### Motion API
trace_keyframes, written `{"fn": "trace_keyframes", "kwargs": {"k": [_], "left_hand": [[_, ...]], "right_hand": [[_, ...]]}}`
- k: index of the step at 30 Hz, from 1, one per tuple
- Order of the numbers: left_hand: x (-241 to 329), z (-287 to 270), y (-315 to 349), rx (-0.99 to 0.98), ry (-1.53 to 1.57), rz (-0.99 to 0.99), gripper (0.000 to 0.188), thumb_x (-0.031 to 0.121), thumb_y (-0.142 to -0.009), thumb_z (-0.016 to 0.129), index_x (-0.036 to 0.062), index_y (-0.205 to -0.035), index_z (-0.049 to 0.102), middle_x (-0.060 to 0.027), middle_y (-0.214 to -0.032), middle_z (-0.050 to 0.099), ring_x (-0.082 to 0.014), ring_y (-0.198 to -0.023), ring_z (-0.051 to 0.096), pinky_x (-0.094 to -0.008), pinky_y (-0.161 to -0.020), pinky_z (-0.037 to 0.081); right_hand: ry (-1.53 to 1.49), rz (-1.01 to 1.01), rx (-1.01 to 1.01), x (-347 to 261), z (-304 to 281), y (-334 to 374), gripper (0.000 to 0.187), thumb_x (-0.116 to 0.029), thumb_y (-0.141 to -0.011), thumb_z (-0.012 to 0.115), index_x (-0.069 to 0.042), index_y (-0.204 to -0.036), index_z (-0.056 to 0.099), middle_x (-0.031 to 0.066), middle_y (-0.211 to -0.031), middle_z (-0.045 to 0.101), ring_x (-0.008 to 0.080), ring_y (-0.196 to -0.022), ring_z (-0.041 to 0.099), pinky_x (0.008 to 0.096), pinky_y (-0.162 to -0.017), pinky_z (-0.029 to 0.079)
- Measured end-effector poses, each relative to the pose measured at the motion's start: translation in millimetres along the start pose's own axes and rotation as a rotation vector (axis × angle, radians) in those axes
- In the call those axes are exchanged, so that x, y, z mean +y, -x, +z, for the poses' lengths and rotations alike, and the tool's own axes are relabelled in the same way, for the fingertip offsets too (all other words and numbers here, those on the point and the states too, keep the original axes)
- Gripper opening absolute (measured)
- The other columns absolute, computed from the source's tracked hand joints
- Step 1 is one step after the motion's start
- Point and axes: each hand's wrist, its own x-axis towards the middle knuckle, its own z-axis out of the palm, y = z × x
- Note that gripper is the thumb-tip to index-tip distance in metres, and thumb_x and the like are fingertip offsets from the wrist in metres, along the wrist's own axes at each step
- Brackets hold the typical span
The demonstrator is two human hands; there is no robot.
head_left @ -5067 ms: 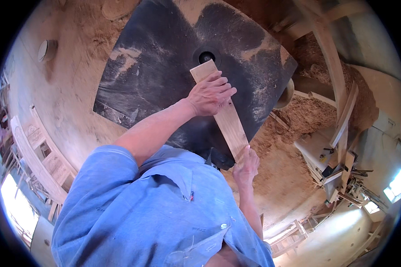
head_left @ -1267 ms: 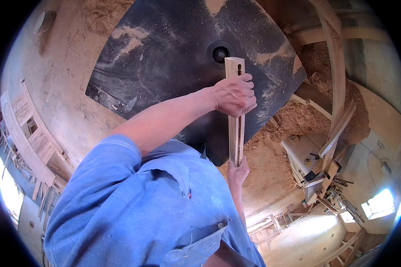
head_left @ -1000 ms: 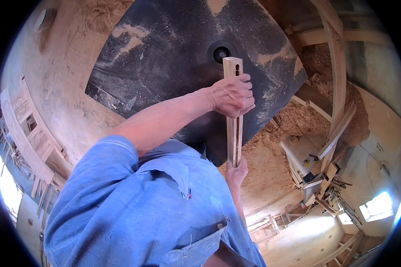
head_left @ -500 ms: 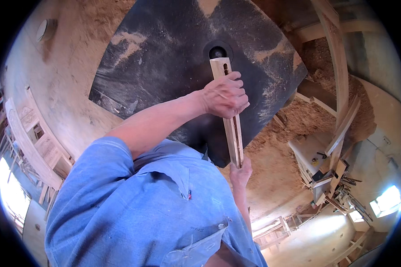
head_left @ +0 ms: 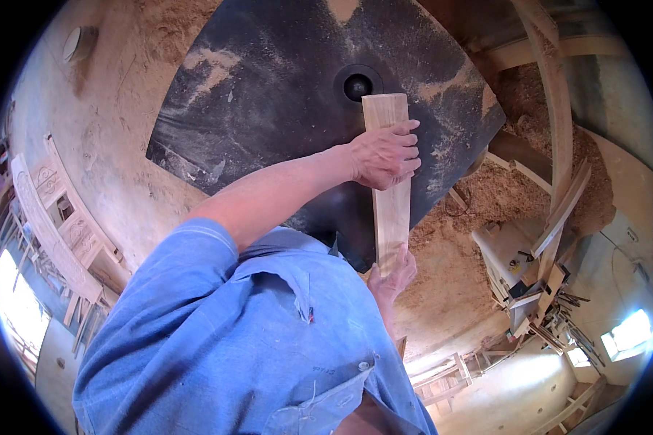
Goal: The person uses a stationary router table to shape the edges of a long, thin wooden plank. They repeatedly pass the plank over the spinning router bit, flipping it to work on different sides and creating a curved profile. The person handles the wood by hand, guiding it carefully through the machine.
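Note:
A pale wooden board (head_left: 392, 217) lies lengthwise over the dark machine table (head_left: 268, 94), its broad smooth face turned up. My left hand (head_left: 386, 156) is closed over the upper part of the board, fingers wrapped across its right edge. Lower down, my right hand (head_left: 394, 274) grips the near end; part of its fingers is hidden behind the wood. The board's far end sits right beside a round black spindle (head_left: 357, 87) set in a ring in the tabletop. Whether the two touch, I cannot tell.
Sawdust is strewn over the tabletop and piled on the floor (head_left: 442, 268) to the right. Long timbers (head_left: 555, 116) stand at the right, near a white box-like stand (head_left: 504, 250) with tools. Carved wooden panels (head_left: 65, 217) lean at the left. A short round piece (head_left: 78, 45) lies at the upper left.
The board has been turned about its length: its narrow slotted edge faced up before, now its broad plain face does. It and both hands have shifted slightly right.

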Motion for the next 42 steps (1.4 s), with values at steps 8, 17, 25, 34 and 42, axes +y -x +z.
{"fn": "trace_keyframes", "kwargs": {"k": [8,17,25,34,42], "left_hand": [[-3,-6,-3,0.003,-0.003,-0.011,0.016,0.023,-0.096,0.070,0.0097,-0.103,0.075,-0.0032,-0.092,0.064,-0.0234,-0.105,0.063,-0.0496,-0.128,0.033],[-6,-10,4,-0.033,0.002,-0.023,0.010,0.020,-0.092,0.069,0.0106,-0.095,0.072,-0.0028,-0.089,0.061,-0.0237,-0.101,0.063,-0.0465,-0.126,0.037],[-2,-19,21,-0.029,-0.026,-0.072,0.016,0.018,-0.087,0.072,0.0102,-0.101,0.071,-0.0025,-0.093,0.063,-0.0224,-0.107,0.063,-0.0467,-0.126,0.039],[6,-21,40,0.038,-0.046,-0.128,0.021,0.018,-0.089,0.074,0.0113,-0.109,0.073,-0.0011,-0.100,0.067,-0.0213,-0.113,0.064,-0.0463,-0.127,0.038],[8,-18,51,0.090,-0.099,-0.129,0.021,0.016,-0.091,0.072,0.0105,-0.112,0.073,-0.0028,-0.102,0.069,-0.0239,-0.114,0.064,-0.0477,-0.125,0.040]], "right_hand": [[-0.076,0.005,-0.004,-9,-1,-1,0.098,-0.002,-0.073,0.084,-0.007,-0.162,0.044,0.0263,-0.142,0.049,0.0470,-0.132,0.048,0.0606,-0.113,0.040],[-0.123,0.047,-0.051,-25,0,5,0.094,-0.003,-0.074,0.081,-0.005,-0.161,0.046,0.0283,-0.143,0.048,0.0491,-0.130,0.046,0.0605,-0.111,0.039],[-0.078,-0.061,0.016,-10,11,3,0.095,0.001,-0.069,0.077,-0.007,-0.160,0.049,0.0284,-0.140,0.050,0.0499,-0.125,0.048,0.0608,-0.106,0.041],[-0.084,-0.103,0.029,-6,6,-1,0.099,0.003,-0.064,0.080,-0.011,-0.158,0.052,0.0265,-0.142,0.051,0.0468,-0.126,0.050,0.0586,-0.106,0.041],[-0.069,-0.097,0.023,-2,13,6,0.097,0.000,-0.065,0.081,-0.013,-0.157,0.054,0.0254,-0.143,0.051,0.0472,-0.129,0.049,0.0584,-0.110,0.039]]}}
